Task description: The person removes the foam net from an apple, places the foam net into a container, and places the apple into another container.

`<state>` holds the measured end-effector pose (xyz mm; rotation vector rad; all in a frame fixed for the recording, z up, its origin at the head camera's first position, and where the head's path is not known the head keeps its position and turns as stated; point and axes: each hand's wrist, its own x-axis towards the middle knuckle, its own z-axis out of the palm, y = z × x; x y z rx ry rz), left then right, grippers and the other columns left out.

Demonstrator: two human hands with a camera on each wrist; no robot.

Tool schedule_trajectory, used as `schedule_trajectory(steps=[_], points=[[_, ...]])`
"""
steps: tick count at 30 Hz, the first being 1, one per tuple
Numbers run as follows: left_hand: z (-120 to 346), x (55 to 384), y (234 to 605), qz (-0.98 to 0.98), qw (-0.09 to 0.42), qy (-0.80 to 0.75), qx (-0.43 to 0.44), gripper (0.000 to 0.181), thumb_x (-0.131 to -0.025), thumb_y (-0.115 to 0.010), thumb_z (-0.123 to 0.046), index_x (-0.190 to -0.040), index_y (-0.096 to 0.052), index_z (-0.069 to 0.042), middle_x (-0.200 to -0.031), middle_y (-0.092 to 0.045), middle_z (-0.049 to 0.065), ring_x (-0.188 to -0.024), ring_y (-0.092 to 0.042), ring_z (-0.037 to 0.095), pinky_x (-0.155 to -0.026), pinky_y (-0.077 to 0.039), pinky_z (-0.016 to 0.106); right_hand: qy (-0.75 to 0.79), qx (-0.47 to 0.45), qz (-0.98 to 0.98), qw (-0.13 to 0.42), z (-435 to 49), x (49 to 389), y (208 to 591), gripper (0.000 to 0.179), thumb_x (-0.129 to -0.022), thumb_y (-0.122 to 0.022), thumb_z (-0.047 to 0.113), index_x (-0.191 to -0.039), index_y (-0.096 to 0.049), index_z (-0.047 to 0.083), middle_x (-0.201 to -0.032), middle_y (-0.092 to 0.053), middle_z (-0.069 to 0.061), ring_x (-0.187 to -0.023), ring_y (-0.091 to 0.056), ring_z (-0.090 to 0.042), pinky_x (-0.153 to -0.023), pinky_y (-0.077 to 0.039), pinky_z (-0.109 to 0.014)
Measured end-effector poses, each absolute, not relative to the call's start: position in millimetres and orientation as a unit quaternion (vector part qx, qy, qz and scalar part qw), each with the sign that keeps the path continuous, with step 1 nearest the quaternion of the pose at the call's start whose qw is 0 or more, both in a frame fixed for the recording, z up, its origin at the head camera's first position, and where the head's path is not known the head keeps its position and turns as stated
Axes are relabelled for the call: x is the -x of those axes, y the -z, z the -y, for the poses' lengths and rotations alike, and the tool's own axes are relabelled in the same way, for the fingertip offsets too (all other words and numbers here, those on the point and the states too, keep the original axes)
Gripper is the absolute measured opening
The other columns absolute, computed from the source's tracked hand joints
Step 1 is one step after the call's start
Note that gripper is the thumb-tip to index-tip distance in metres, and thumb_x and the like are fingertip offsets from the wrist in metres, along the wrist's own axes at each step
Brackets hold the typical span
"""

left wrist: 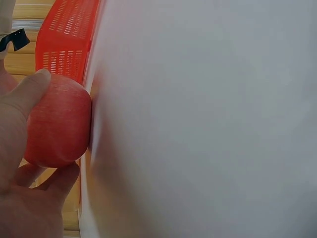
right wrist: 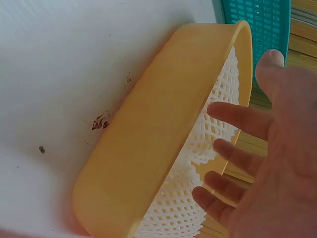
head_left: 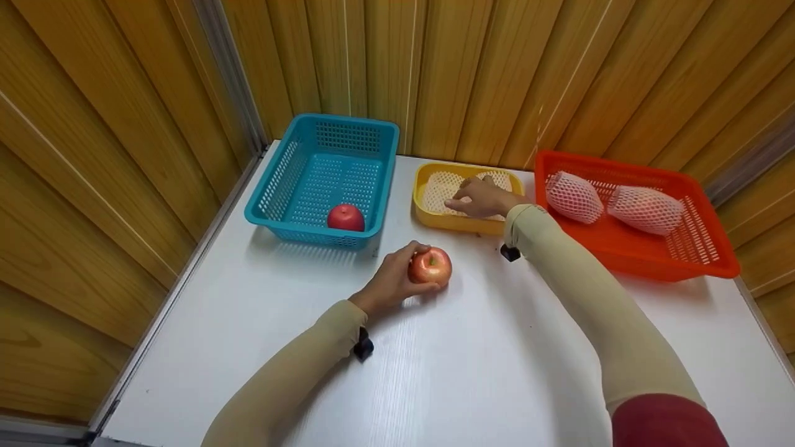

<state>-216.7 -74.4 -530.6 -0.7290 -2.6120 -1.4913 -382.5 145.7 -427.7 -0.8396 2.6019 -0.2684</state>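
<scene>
My left hand [head_left: 392, 279] grips a red-yellow apple [head_left: 433, 268] on the white table, thumb on one side and fingers on the other; the left wrist view shows this apple [left wrist: 62, 121] close up. Over the yellow basket [head_left: 458, 223] hovers my right hand [head_left: 481, 197], its fingers spread and loosely bent. In the right wrist view nothing lies between the fingers of that hand [right wrist: 267, 153]. White foam fruit nets [right wrist: 173, 203] lie inside the yellow basket, just beyond the fingertips. Whether any fingertip touches a net, I cannot tell.
At the back left stands a blue basket [head_left: 384, 167] with one red apple [head_left: 346, 218] in it. A red basket [head_left: 714, 230] at the right holds two net-wrapped fruits [head_left: 646, 209]. Wood-patterned walls [head_left: 385, 62] close off the back and sides of the table [head_left: 472, 372].
</scene>
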Motion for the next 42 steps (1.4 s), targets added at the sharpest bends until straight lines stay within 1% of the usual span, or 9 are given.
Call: schedule_trajectory(steps=[3, 5, 9, 17, 24, 29, 32, 36, 42], points=[[74.9, 217.0, 531.1, 0.844, 0.028, 0.481, 0.238, 0.065, -0.082, -0.089, -0.035, -0.131, -0.053, -0.011, -0.129, -0.066, 0.004, -0.116, -0.061, 0.015, -0.103, -0.05, 0.029, 0.121, 0.292, -0.925, 0.214, -144.4, 384.6, 428.6, 0.063, -0.108, -0.045, 0.051, -0.146, -0.055, 0.002, -0.155, -0.044, -0.025, -0.146, -0.035, -0.045, -0.121, -0.018, -0.063], [75.1, 217.0, 531.2, 0.844, 0.03, 0.48, 0.238, 0.065, -0.082, -0.088, -0.035, -0.13, -0.053, -0.011, -0.128, -0.066, 0.004, -0.116, -0.061, 0.015, -0.103, -0.05, 0.029, 0.136, 0.274, -0.921, 0.24, -144.7, 385.1, 429.0, 0.069, -0.106, -0.041, 0.057, -0.155, -0.044, 0.008, -0.16, -0.039, -0.021, -0.149, -0.032, -0.044, -0.121, -0.02, -0.062], [74.6, 216.7, 530.8, 0.843, 0.024, 0.483, 0.235, 0.065, -0.082, -0.088, -0.035, -0.131, -0.053, -0.011, -0.129, -0.066, 0.004, -0.116, -0.06, 0.014, -0.104, -0.049, 0.029, 0.141, 0.251, -0.913, 0.289, -145.7, 384.6, 428.4, 0.08, -0.103, -0.029, 0.069, -0.164, -0.026, 0.019, -0.168, -0.025, -0.015, -0.154, -0.019, -0.041, -0.123, -0.012, -0.063], [73.2, 215.9, 529.1, 0.843, 0.007, 0.487, 0.229, 0.066, -0.082, -0.088, -0.035, -0.133, -0.052, -0.013, -0.131, -0.064, 0.002, -0.119, -0.059, 0.014, -0.105, -0.049, 0.028, 0.127, 0.237, -0.912, 0.309, -147.5, 383.2, 429.8, 0.084, -0.101, -0.024, 0.074, -0.164, -0.025, 0.019, -0.169, -0.022, -0.013, -0.156, -0.014, -0.038, -0.123, -0.007, -0.062], [74.1, 215.8, 529.0, 0.844, 0.011, 0.484, 0.232, 0.066, -0.082, -0.088, -0.035, -0.132, -0.051, -0.012, -0.13, -0.064, 0.002, -0.117, -0.059, 0.015, -0.104, -0.05, 0.028, 0.131, 0.251, -0.914, 0.29, -148.0, 382.7, 430.9, 0.086, -0.099, -0.028, 0.076, -0.163, -0.029, 0.019, -0.167, -0.027, -0.014, -0.154, -0.02, -0.04, -0.123, -0.012, -0.063], [73.7, 216.3, 526.8, 0.845, 0.0, 0.479, 0.237, 0.065, -0.082, -0.089, -0.032, -0.13, -0.05, -0.011, -0.128, -0.064, 0.003, -0.116, -0.06, 0.014, -0.102, -0.05, 0.028, 0.135, 0.272, -0.919, 0.25, -148.3, 381.7, 435.9, 0.083, -0.098, -0.045, 0.071, -0.16, -0.036, 0.018, -0.165, -0.034, -0.014, -0.152, -0.027, -0.039, -0.122, -0.019, -0.061], [72.7, 217.1, 524.5, 0.851, -0.012, 0.467, 0.24, 0.065, -0.083, -0.088, -0.03, -0.131, -0.048, -0.012, -0.128, -0.062, 0.004, -0.116, -0.059, 0.014, -0.102, -0.051, 0.027, 0.139, 0.284, -0.922, 0.225, -149.3, 379.8, 438.3, 0.082, -0.097, -0.053, 0.068, -0.16, -0.037, 0.019, -0.165, -0.033, -0.012, -0.152, -0.027, -0.038, -0.122, -0.019, -0.061], [74.0, 216.7, 521.3, 0.854, -0.005, 0.455, 0.252, 0.067, -0.082, -0.089, -0.029, -0.131, -0.048, -0.011, -0.128, -0.062, 0.005, -0.115, -0.059, 0.015, -0.101, -0.051, 0.029, 0.143, 0.296, -0.924, 0.196, -151.2, 374.9, 439.4, 0.085, -0.094, -0.058, 0.067, -0.162, -0.032, 0.024, -0.169, -0.024, -0.011, -0.154, -0.02, -0.039, -0.122, -0.017, -0.063], [79.3, 214.4, 514.2, 0.86, 0.033, 0.423, 0.284, 0.068, -0.081, -0.089, -0.028, -0.133, -0.049, -0.009, -0.127, -0.061, 0.004, -0.114, -0.058, 0.016, -0.1, -0.052, 0.028, 0.16, 0.321, -0.923, 0.142, -156.6, 367.7, 441.7, 0.094, -0.09, -0.066, 0.065, -0.165, -0.021, 0.029, -0.171, -0.012, -0.013, -0.155, -0.014, -0.043, -0.12, -0.018, -0.067]])
